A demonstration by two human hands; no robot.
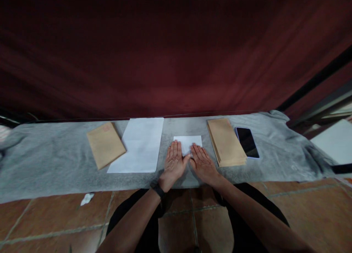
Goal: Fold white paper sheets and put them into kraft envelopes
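Observation:
A small white paper, perhaps folded, [187, 140] lies flat on the grey cloth in front of me. My left hand [175, 163] rests palm down on its left part, fingers stretched forward. On its right part lies my right hand [202, 163], also flat with the fingers extended. The two thumbs come close together near the paper's lower edge. Left of my hands is a larger white sheet [142, 145]. To the right, a stack of brown envelopes [227, 142] lies beside a phone [247, 142] with a dark screen.
At the left, a brown packet [106, 145] overlaps the large sheet's edge. The grey cloth [60, 157] covers the long surface. Behind it hangs a dark red curtain [176, 62]. A white scrap [87, 198] is on the tiled floor [66, 216]. A white panel [335, 141] stands far right.

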